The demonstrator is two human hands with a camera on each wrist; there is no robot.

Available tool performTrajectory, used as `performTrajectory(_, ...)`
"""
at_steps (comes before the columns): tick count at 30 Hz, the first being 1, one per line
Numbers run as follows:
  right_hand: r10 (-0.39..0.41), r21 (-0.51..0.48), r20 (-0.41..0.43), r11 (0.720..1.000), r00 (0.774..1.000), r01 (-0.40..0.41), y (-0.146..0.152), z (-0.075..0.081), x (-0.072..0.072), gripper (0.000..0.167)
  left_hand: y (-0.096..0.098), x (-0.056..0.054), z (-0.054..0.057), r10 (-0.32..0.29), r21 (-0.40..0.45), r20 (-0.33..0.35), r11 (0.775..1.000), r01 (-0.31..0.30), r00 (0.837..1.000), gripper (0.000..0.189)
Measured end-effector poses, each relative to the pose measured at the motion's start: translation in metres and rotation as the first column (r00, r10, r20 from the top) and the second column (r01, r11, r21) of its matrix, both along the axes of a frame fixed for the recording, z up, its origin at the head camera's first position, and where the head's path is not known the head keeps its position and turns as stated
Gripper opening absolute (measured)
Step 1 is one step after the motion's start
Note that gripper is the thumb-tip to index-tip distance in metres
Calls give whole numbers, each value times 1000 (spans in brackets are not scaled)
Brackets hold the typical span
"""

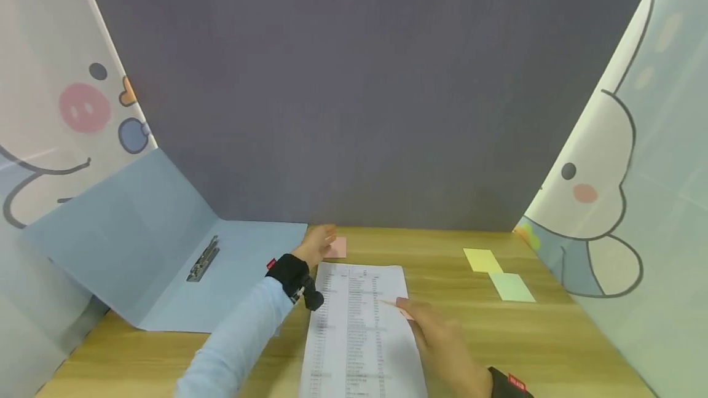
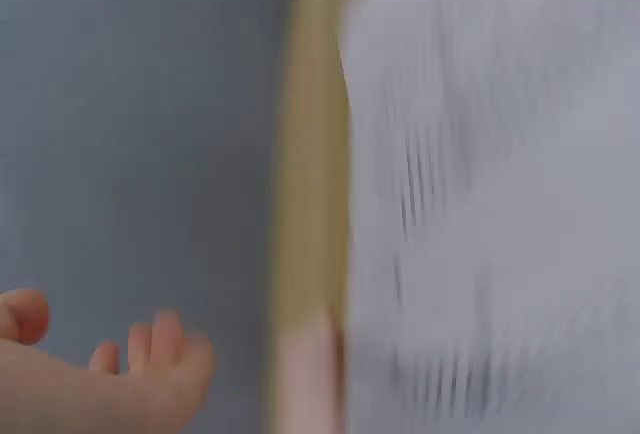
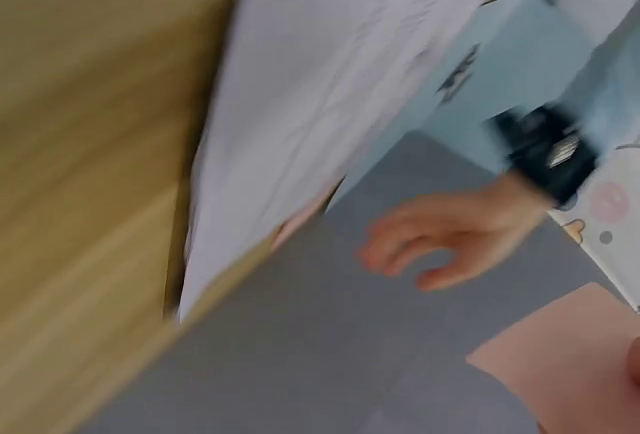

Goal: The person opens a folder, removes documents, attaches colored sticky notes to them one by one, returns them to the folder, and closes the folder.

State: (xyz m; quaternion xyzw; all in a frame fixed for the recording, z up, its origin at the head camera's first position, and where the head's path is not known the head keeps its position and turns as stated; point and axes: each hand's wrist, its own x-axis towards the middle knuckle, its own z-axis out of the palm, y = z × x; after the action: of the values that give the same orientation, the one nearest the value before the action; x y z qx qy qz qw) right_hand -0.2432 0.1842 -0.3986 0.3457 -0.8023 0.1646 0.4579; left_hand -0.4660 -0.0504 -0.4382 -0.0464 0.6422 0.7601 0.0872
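A pale pink sticky note (image 3: 560, 359) is pinched by my right hand (image 1: 442, 339) over the right edge of a printed sheet (image 1: 362, 330). In the head view that note shows nearly edge-on. My left hand (image 1: 316, 244) is raised past the sheet's top left corner, fingers apart and holding nothing. Close behind its fingers lies another pink sticky note (image 1: 338, 247) on the table. The left wrist view has the same hand (image 2: 150, 379) in front of the blue folder (image 2: 130, 134), left of the sheet.
The folder (image 1: 254, 244) lies open at the left, its cover leaning up and a metal clip (image 1: 203, 259) inside. A yellow note (image 1: 482, 260) and a green note (image 1: 511, 287) rest on the wooden table (image 1: 442, 244) at the right. A dark grey panel (image 1: 354, 91) rises behind.
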Motion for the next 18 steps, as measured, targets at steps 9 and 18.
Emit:
performTrajectory(9, 7, 240, -251, 969, 968, 55, -6, 7, -3, 40, 0, 144, 59, -546, -348, -69, 798, 493, 835, 40)
performTrajectory(18, 130, 358, -523, 930, 842, 79, -20, 18, 11, 30, 4, 181, 60, -570, -322, -108, 795, 514, 814, 26)
